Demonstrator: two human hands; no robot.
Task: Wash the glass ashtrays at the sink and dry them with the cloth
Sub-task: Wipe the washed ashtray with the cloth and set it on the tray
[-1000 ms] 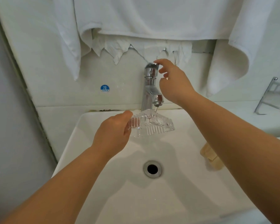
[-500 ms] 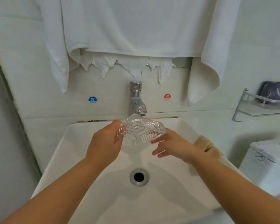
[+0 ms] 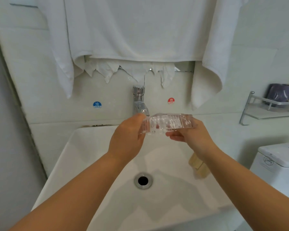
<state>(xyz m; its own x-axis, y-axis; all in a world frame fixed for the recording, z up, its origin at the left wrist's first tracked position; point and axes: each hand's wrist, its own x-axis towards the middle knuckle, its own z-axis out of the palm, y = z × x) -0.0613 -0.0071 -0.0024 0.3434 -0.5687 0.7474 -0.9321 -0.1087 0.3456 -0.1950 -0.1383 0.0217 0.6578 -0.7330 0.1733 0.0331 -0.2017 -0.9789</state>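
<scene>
1. Glass is what both of my hands hold: a clear, ribbed glass ashtray [image 3: 167,123], lifted above the sink [image 3: 77,147] just in front of the tap's spout.
2. My left hand [image 3: 127,139] grips the ashtray's left end, fingers curled round the edge and thumb on top.
3. My right hand [image 3: 192,135] supports the right end from beneath, fingers curled under the glass; how far they wrap round the far side I cannot tell.
4. The ashtray lies roughly level, slightly tilted, and touches neither the basin nor the tap.
5. A chrome tap [image 3: 139,100] stands upright at the back of the sink, just behind the ashtray. Whether water is running I cannot tell.
6. The round metal drain [image 3: 143,180] sits in the basin below my forearms.
7. A yellowish object [image 3: 198,165], partly hidden by my right forearm, rests at the basin's right side.
8. On the wall, a blue COLD sticker [image 3: 97,104] is left of the tap and a red HOT sticker [image 3: 171,100] is right of it.
9. A white cloth [image 3: 140,30] hangs over the wall above the tap, with torn white paper [image 3: 132,70] showing below its hem.
10. A metal shelf [image 3: 270,109] at far right carries a dark packet [image 3: 280,92].
11. A white toilet tank [image 3: 279,160] stands below that shelf.
</scene>
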